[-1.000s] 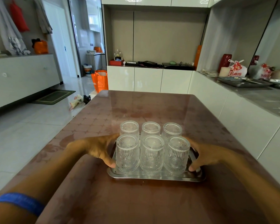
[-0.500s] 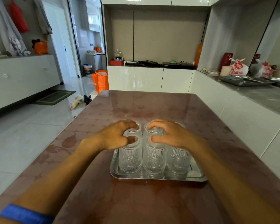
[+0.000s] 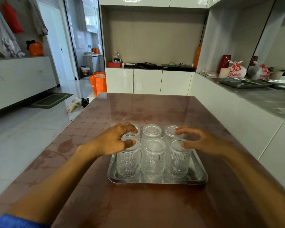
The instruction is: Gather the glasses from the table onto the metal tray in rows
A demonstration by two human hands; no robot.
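Both hands, left hand [image 3: 115,140] and right hand [image 3: 202,142], rest half-curled atop glasses [image 3: 153,155] crowding the tray [image 3: 199,171]

A home — an open kitchen and dining room. Beyond the hands, glossy white cabinets [image 3: 148,80] line the far wall under a recessed shelf of clutter. Off to the right of the grip, a grey counter [image 3: 260,96] carries steel trays [image 3: 243,83], a red vase [image 3: 223,63] and a plastic bag. To the left, pale floor tiles, a doormat [image 3: 50,100], an orange shopping bag [image 3: 98,83] — and clothes hanging on the wall.
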